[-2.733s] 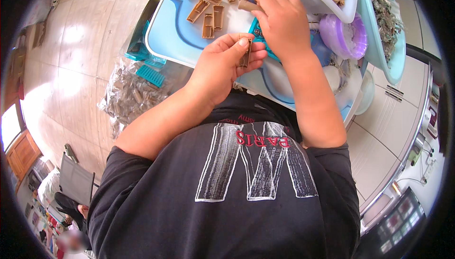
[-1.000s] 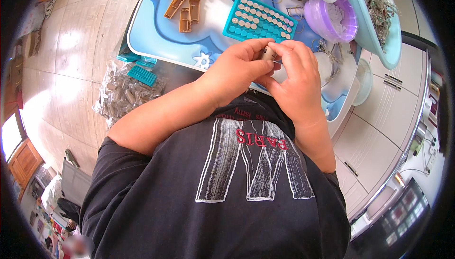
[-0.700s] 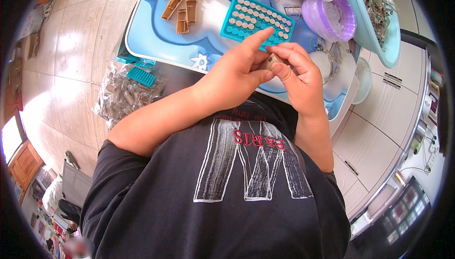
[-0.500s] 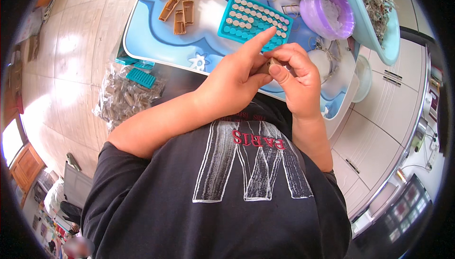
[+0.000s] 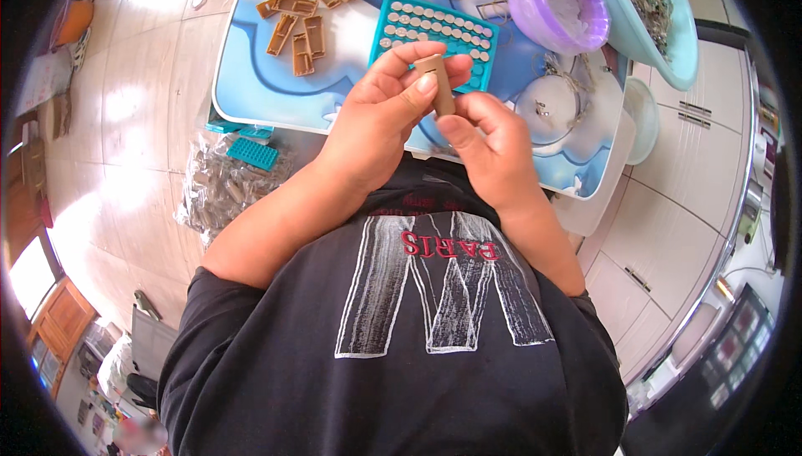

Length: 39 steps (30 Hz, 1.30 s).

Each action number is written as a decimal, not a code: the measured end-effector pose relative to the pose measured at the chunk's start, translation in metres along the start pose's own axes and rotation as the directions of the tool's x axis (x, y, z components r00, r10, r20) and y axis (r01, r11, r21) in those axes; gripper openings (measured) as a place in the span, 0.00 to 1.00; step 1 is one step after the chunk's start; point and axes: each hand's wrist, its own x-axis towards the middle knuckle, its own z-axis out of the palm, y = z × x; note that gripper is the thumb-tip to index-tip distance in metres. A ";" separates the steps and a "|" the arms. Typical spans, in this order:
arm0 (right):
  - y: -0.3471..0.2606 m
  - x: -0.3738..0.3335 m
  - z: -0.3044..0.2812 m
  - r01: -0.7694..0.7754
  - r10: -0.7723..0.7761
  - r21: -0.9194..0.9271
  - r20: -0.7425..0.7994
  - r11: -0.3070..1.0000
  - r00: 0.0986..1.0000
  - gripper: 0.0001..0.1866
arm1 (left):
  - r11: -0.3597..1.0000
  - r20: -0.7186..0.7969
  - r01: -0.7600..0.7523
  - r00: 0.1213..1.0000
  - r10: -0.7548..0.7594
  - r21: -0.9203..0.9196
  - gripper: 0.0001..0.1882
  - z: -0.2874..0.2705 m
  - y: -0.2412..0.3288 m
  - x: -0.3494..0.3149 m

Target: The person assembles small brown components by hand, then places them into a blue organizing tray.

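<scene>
My left hand pinches a small brown plastic casing between thumb and fingers, standing nearly upright with a flat pale-edged top. At its lower end, my right hand has thumb and forefinger curled in against it. Just behind the hands lies a turquoise tray with rows of small round whitish discs; some of its front pockets hold no disc, and part is hidden by my left fingers. Several open brown casings are scattered at the far left of the blue patterned tabletop.
A purple bowl with white contents stands at the far right, beside a light-green basin of tangled dark stuff. A round whitish dish with wires lies right. Left, below the table edge, sits a clear bag of brown pieces with turquoise trays.
My left hand has turned and raised the casing, so its side now shows. Its forefinger, stretched out before, has curled onto the piece. My right hand has shifted down to the lower end.
</scene>
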 end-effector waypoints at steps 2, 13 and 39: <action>0.000 0.000 0.006 -0.019 0.019 -0.005 -0.018 1.000 1.000 0.14 | 1.000 0.002 0.003 1.000 -0.003 -0.008 0.18 0.005 0.002 0.000; 0.023 0.001 -0.021 -0.177 0.167 0.160 0.073 0.971 0.983 0.14 | 0.989 -0.071 0.068 0.996 -0.059 0.133 0.19 0.005 0.003 -0.001; 0.031 0.099 -0.127 -0.140 -0.049 -0.481 -0.360 0.865 0.932 0.09 | 0.946 -0.098 0.312 0.942 -0.320 -0.084 0.21 0.003 0.010 0.003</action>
